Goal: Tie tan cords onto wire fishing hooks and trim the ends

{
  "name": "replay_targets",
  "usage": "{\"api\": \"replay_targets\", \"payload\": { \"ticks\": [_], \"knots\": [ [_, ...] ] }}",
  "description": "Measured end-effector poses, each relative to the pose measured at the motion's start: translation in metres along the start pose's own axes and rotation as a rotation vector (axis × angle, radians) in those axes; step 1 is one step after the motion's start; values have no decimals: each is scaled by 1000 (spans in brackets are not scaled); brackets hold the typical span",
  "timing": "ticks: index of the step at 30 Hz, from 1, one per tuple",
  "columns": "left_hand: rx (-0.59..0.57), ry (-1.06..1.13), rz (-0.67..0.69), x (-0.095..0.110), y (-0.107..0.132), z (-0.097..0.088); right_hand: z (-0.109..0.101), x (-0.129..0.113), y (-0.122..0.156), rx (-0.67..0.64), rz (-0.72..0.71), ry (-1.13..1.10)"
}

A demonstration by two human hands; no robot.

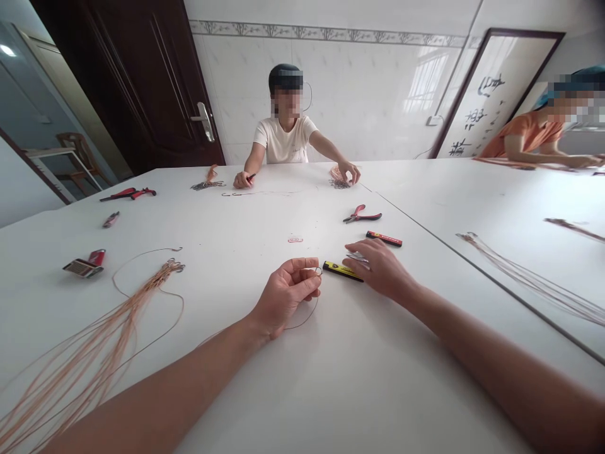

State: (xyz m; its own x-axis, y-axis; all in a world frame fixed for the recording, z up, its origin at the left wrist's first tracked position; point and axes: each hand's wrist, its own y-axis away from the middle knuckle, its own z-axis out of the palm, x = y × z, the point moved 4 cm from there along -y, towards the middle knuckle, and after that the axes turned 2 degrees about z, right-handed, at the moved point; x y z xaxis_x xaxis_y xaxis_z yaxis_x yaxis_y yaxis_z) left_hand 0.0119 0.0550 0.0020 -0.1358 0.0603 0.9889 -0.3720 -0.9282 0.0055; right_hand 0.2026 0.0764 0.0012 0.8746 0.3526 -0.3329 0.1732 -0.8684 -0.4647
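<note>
My left hand is closed in a pinch, raised a little over the white table, and holds a fish hook. A thin line hangs from the hook in a curve and runs back under my wrist. My right hand lies low over the table with its fingers curled about a small silver pointed tool. The tool's tips show between thumb and fingers; the rest is hidden in the palm. Just beside these fingers lies a yellow and black stick-shaped item, partly covered by the hand.
Left lies a bundle of orange lines with hooks, near a red lighter. Ahead are red-handled pliers and a red stick-shaped item. Across the table a person handles hooks. More lines lie right, beyond a table seam.
</note>
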Motion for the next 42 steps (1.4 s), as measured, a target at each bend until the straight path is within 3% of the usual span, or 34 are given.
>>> {"api": "replay_targets", "payload": {
  "ticks": [4, 8, 11, 16, 19, 42],
  "knots": [
    [6, 10, -6, 1, 1, 0, 6, -25, 5, -172, -151, 66],
    [13, 13, 4, 1, 1, 1, 1, -32, 6, -102, -85, 85],
    [8, 9, 11, 0, 1, 0, -4, -34, 10, -82, 74, -164],
    [9, 13, 21, 0, 0, 0, 0, -49, 24, -348, 316, -813],
    [4, 3, 17, 0, 0, 0, 4, -55, 29, -404, 416, -978],
    [-18, 8, 31, 0, -1, 3, 8, -54, 21, -359, 494, -841]
  ]
}}
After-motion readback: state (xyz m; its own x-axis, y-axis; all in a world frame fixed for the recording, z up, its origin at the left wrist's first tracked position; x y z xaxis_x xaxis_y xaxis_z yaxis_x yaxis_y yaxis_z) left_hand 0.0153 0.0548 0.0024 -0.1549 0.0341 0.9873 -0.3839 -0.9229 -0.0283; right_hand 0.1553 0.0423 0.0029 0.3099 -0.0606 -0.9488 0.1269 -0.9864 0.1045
